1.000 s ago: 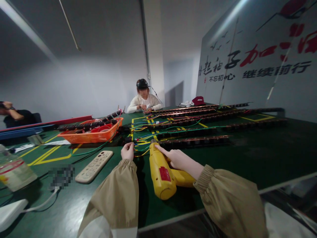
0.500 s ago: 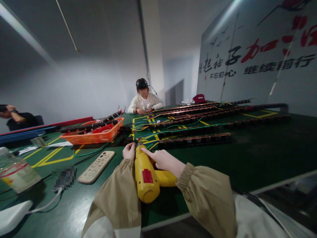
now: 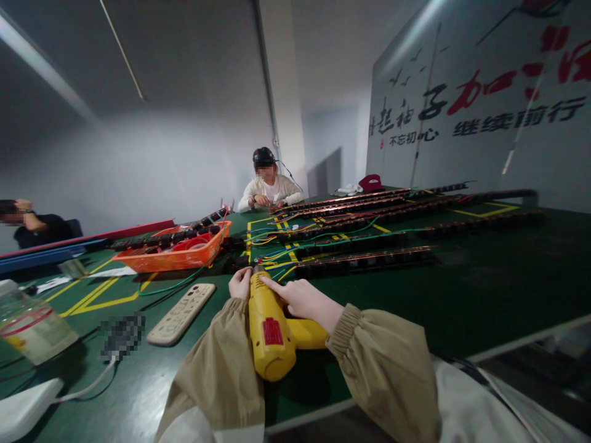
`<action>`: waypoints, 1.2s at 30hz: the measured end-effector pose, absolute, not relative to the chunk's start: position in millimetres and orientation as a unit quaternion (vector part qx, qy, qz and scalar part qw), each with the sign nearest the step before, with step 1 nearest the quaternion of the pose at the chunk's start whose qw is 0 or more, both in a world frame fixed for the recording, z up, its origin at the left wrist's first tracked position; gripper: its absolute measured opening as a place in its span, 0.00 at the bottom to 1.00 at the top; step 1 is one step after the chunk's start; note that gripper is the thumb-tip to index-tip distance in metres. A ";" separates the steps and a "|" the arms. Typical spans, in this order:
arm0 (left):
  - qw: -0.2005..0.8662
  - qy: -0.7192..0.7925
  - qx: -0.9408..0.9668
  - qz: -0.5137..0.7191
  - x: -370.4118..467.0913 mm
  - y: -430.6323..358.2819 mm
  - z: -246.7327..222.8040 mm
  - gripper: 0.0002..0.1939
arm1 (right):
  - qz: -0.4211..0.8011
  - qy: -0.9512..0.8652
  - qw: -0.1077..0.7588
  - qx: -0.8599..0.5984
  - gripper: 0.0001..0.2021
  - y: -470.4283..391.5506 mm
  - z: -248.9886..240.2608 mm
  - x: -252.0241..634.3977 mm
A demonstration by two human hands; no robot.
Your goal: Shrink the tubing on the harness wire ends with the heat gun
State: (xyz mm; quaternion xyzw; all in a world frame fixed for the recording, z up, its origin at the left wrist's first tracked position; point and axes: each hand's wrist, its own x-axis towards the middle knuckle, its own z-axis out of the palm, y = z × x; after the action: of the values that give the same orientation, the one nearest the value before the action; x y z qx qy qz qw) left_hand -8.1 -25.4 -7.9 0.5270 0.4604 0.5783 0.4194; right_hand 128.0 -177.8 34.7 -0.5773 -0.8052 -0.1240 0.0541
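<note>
By the near edge of the tabletop [image 3: 415, 295], the right hand [image 3: 307, 299] gripped the gun [image 3: 271, 326], whose nozzle [image 3: 258, 268], if hot, could have burned the left hand [image 3: 239, 283] just beside it, whose hold was unclear.

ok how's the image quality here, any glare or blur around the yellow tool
Head view: dim overall, with white glare on the green table at lower left; head view: dark shadow beneath the yellow tool, its body fairly sharp, while the thin coloured wires beyond look soft; head view: wide-angle stretching toward the edges, where the bottle appears to lean.
</note>
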 end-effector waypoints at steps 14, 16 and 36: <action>0.438 0.468 0.503 0.579 -4.2 -32.1 -6.4 0.12 | -0.097 -0.763 0.038 -0.638 0.45 -203.3 38.1 162.3; 0.442 0.467 0.499 0.581 -4.7 -32.2 -5.8 0.12 | -0.096 -0.753 0.037 -0.649 0.44 -208.8 40.2 166.9; 0.457 0.468 0.490 0.577 -3.9 -36.1 -2.2 0.12 | -0.109 -0.749 0.036 -0.653 0.44 -209.8 39.6 169.5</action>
State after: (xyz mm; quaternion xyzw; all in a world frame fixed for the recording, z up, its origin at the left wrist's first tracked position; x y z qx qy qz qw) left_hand -3.9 -36.1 -2.2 0.4898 0.4677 0.5765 0.4572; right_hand 169.5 -209.8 39.6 -0.6526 -0.7489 -0.1089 0.0362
